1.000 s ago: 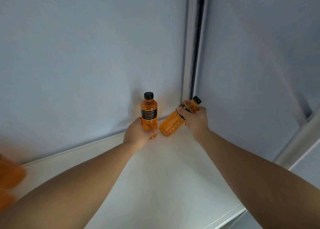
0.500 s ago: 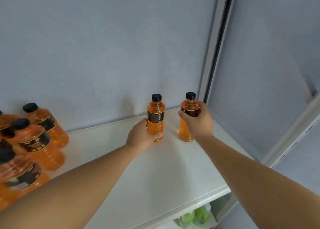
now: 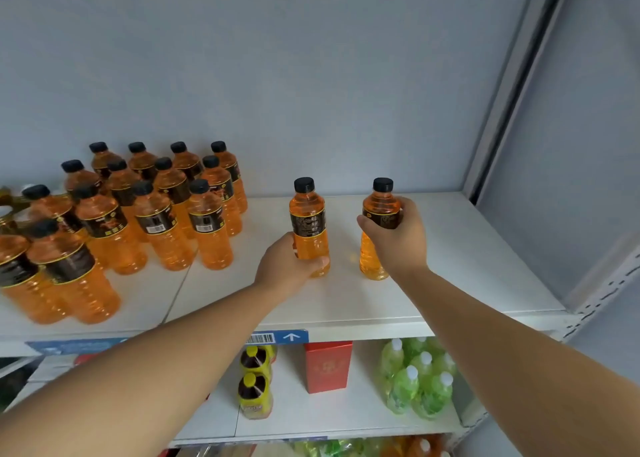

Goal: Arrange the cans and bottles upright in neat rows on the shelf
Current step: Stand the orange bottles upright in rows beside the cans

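Two orange drink bottles with black caps and dark labels stand upright on the white shelf (image 3: pixel 467 269), right of centre. My left hand (image 3: pixel 285 266) wraps the lower part of the left bottle (image 3: pixel 308 219). My right hand (image 3: pixel 398 242) grips the right bottle (image 3: pixel 381 210) around its label. The two bottles stand about a hand's width apart. Several more of the same orange bottles (image 3: pixel 152 214) stand upright in rows on the left half of the shelf.
The shelf's back wall and a grey upright post (image 3: pixel 502 86) close the right end. Below, a lower shelf holds dark bottles with yellow caps (image 3: pixel 254 380), a red box (image 3: pixel 327 365) and green bottles (image 3: pixel 419 377). A blue price tag (image 3: pixel 277 337) sits on the shelf edge.
The right bottle went from tilted to upright on the shelf. The view dropped and pulled back, bringing the rows at left and the lower shelf into sight. Both hands keep their hold.
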`<action>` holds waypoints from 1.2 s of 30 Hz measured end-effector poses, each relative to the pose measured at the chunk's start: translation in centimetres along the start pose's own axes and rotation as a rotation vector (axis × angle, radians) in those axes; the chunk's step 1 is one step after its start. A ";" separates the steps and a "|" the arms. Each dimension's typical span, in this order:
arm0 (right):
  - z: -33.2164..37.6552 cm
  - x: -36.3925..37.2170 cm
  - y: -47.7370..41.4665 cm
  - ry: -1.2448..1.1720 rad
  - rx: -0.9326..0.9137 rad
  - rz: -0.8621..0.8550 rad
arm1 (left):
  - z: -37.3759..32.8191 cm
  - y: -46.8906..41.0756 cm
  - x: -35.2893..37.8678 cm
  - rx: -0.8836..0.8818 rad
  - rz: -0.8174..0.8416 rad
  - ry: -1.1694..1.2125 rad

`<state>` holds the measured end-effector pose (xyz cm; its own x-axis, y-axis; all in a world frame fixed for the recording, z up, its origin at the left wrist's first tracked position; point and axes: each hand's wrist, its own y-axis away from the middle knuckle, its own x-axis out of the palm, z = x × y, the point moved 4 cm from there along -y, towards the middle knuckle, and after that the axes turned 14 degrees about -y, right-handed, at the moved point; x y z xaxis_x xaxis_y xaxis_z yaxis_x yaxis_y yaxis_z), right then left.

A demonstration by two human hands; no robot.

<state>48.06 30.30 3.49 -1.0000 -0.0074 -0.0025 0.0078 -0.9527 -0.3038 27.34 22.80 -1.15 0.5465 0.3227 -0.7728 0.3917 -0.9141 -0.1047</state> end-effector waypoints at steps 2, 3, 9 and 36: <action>0.6 1.5 1.8 -0.008 -0.001 0.056 | 0.9 2.3 -1.7 -0.029 -0.033 -0.001; 0.9 2.3 2.7 -0.016 -0.001 0.081 | 1.4 3.3 -2.6 -0.042 -0.050 -0.010; 2.6 7.2 6.3 -0.059 -0.006 0.200 | 5.4 7.6 -7.6 -0.113 -0.146 -0.084; 3.1 24.2 13.2 -0.005 0.013 0.334 | 19.6 7.9 -15.8 -0.209 -0.233 -0.191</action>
<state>24.00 16.56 2.38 -0.9423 -0.3211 -0.0952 0.3349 -0.9013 -0.2749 7.34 5.66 -2.06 0.2840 0.4470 -0.8483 0.6434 -0.7448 -0.1770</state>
